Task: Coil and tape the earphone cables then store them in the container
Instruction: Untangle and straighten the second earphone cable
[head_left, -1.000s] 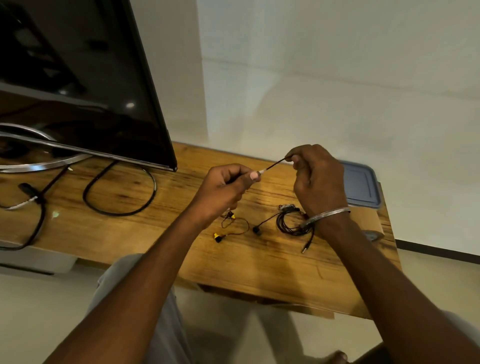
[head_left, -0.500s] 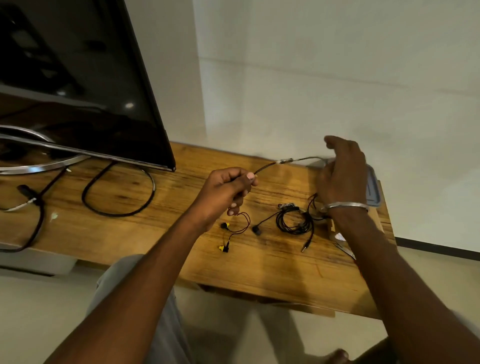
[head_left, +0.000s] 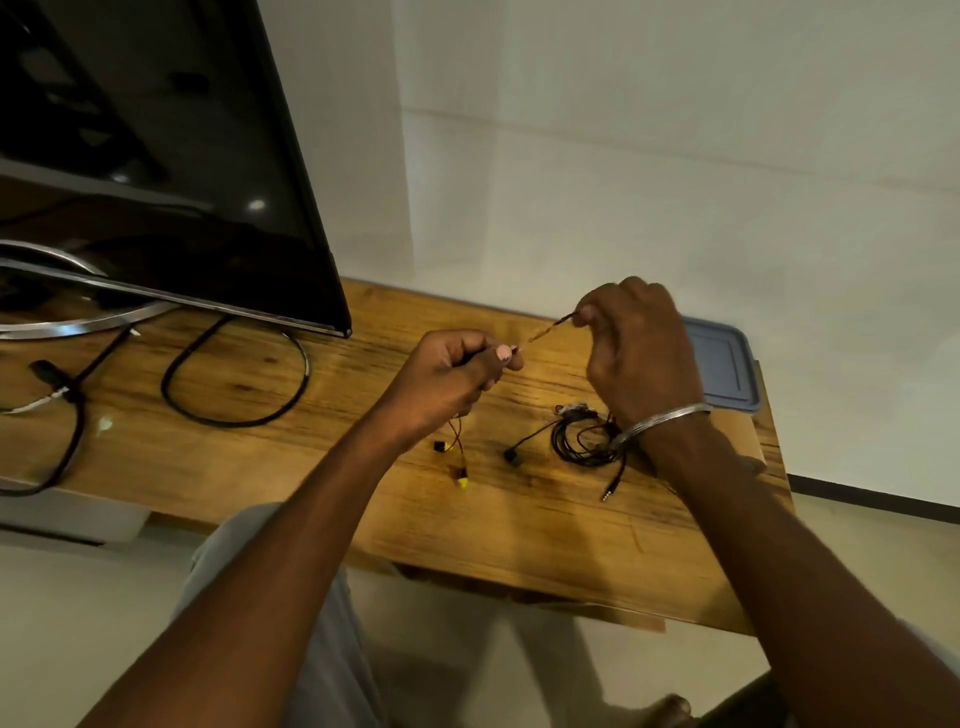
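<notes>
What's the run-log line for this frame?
phase: coiling | left hand: pinching red earphone cable | right hand: pinching same cable, taut between | black earphone coil: on table | container: lidded

A single head-worn view looks forward and down, close over a wooden table (head_left: 519, 519).

A thin earphone cable (head_left: 545, 332) runs taut between two pinching hands above the wooden table (head_left: 363, 493), its yellow earbuds (head_left: 460, 475) dangling to the tabletop; a coiled black earphone (head_left: 584, 441) lies on the table beside them; the blue-lidded container (head_left: 722, 364) sits at the table's far right corner.
</notes>
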